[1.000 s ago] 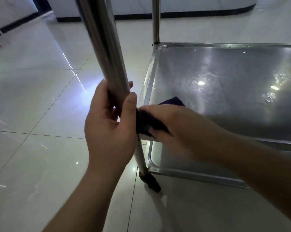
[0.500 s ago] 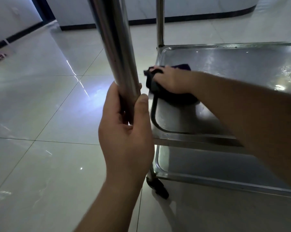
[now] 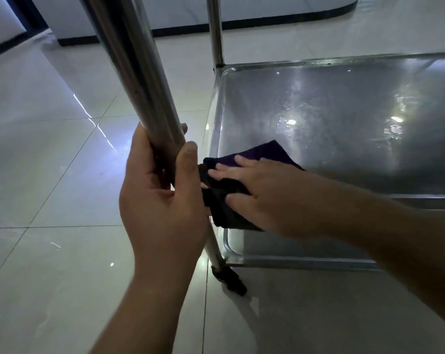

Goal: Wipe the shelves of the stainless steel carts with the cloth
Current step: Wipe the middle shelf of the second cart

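Observation:
A stainless steel cart fills the right half of the view; its middle shelf (image 3: pixel 331 118) is a shallow tray with wet streaks and light glints. My left hand (image 3: pixel 162 198) is wrapped around the cart's near upright post (image 3: pixel 134 72). My right hand (image 3: pixel 262 195) lies flat on a dark purple cloth (image 3: pixel 259 153) at the shelf's near left corner, pressing it against the rim beside the post. Part of the cloth hangs over the front edge. A lower shelf (image 3: pixel 280 256) shows beneath my right forearm.
The far upright post (image 3: pixel 216 31) rises from the shelf's back left corner. A black caster (image 3: pixel 229 279) sits under the near post. Glossy pale floor tiles (image 3: pixel 50 175) spread to the left and front, with a dark skirting along the far wall (image 3: pixel 241 24).
My right hand has slid the cloth from the shelf's far left side back toward me to the near left corner. My left hand keeps its grip on the post.

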